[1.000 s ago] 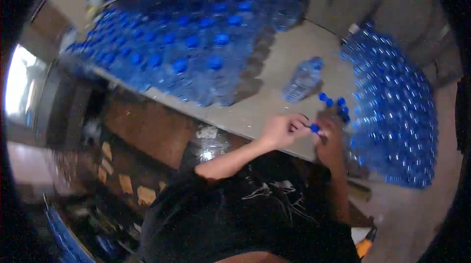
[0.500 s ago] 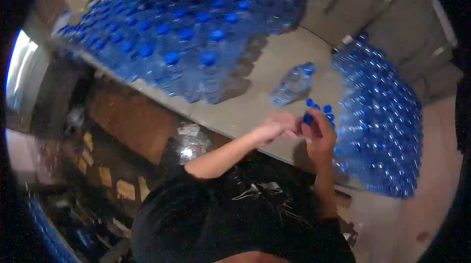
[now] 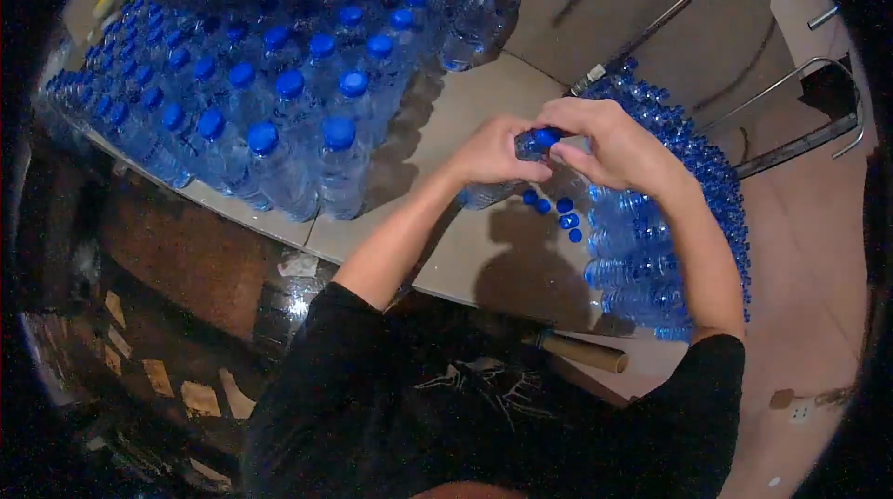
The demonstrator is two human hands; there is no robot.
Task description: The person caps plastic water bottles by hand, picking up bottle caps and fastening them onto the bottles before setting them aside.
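Note:
A clear plastic bottle (image 3: 487, 195) stands on the tiled counter, its lower part showing beneath my left hand (image 3: 486, 153). My left hand is closed about the upper part of this bottle. At the mouth sits a blue cap (image 3: 547, 136), with the fingers of my right hand (image 3: 609, 141) closed on it from the right. Whether the cap is threaded on or loose cannot be made out. Several loose blue caps (image 3: 568, 220) lie on the counter just below my hands.
Rows of upright capped bottles (image 3: 289, 127) cover the counter's left side. On the right is a large stack of bottles lying on their sides (image 3: 642, 257). A metal rail (image 3: 688, 1) runs behind it. A wooden cylinder (image 3: 586, 351) lies near the counter's front edge.
Both hands have moved from the near edge up to the standing bottle. The blue cap in my right hand is now at the bottle's mouth. The camera view has shifted.

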